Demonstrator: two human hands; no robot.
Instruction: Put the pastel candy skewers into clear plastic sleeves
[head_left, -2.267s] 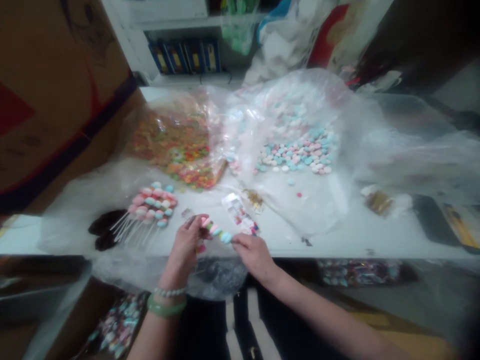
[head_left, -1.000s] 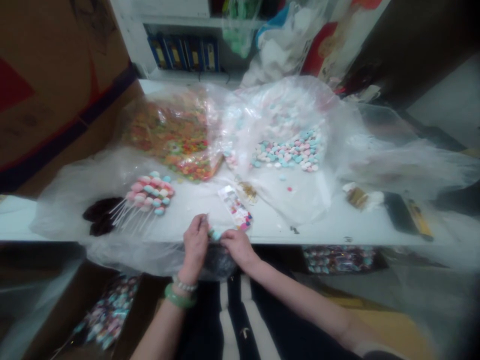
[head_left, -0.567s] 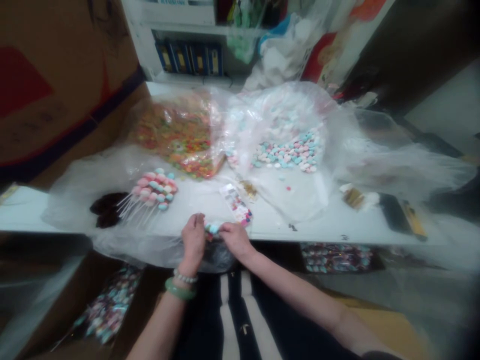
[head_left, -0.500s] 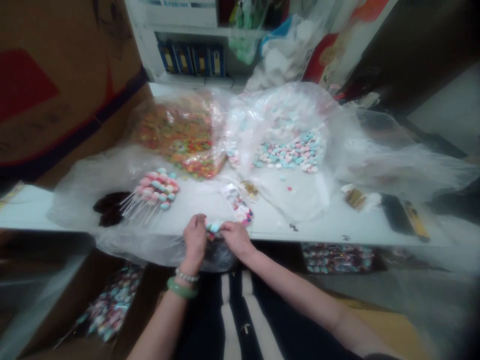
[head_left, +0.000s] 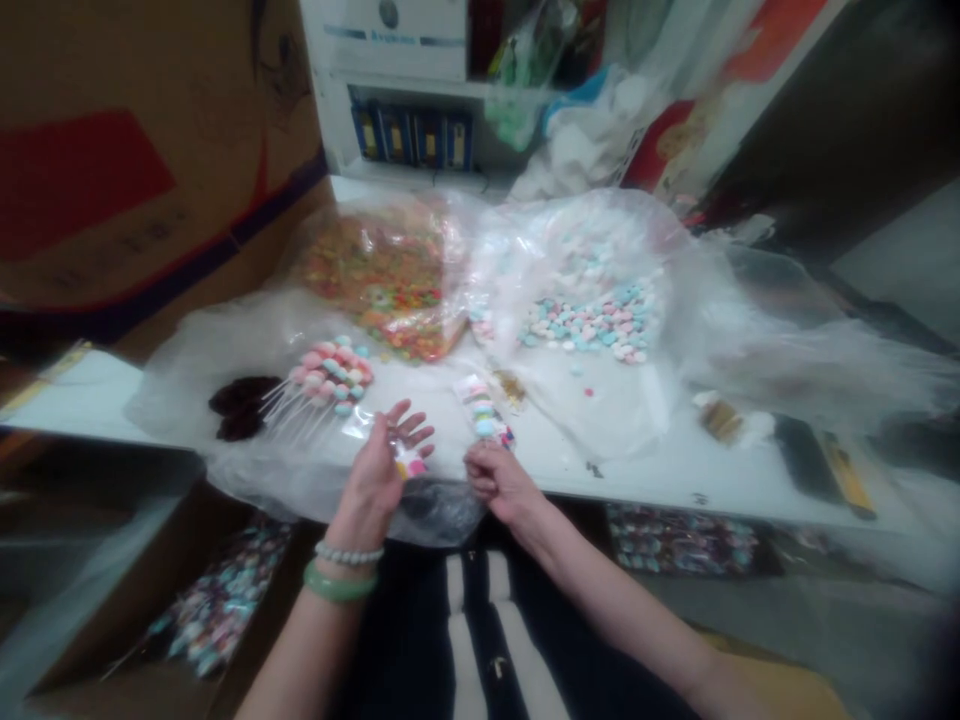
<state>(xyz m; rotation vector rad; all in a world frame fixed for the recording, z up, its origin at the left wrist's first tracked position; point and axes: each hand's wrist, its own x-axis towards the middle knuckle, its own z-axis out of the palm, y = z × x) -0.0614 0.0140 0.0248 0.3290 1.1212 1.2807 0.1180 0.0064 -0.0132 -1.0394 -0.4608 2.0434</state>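
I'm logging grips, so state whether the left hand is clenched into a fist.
No, the left hand is open, its fingers spread.

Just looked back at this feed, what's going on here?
A person is working bare-handed at a white table. The right hand is closed and seems to hold a pastel candy stick upright. The left hand is open beside it, with a small clear wrapper with pink and yellow marks at the palm. To the left lies a bunch of candy sticks; behind are bags of orange-green sweets and pastel sweets.
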